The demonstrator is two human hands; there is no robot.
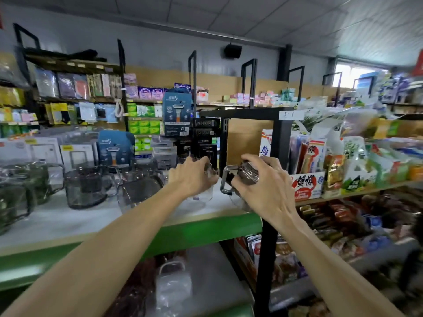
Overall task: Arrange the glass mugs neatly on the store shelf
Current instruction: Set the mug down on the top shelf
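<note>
Here, clear rounded glass mugs (242, 179) gripped.

Clear glass mug (201, 191) upright on white store shelf (68, 216), near right end. Smoky glass mug with metal handle (242, 179) tilted just beside it at the shelf's right edge. More clear glass mugs (87, 186) upright, clustered further left; blurry.

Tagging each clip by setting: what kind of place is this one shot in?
Most likely a small general store: a green-edged shelf carries glass mugs, boxed razors stand behind, and packaged snacks fill the next rack.
</note>
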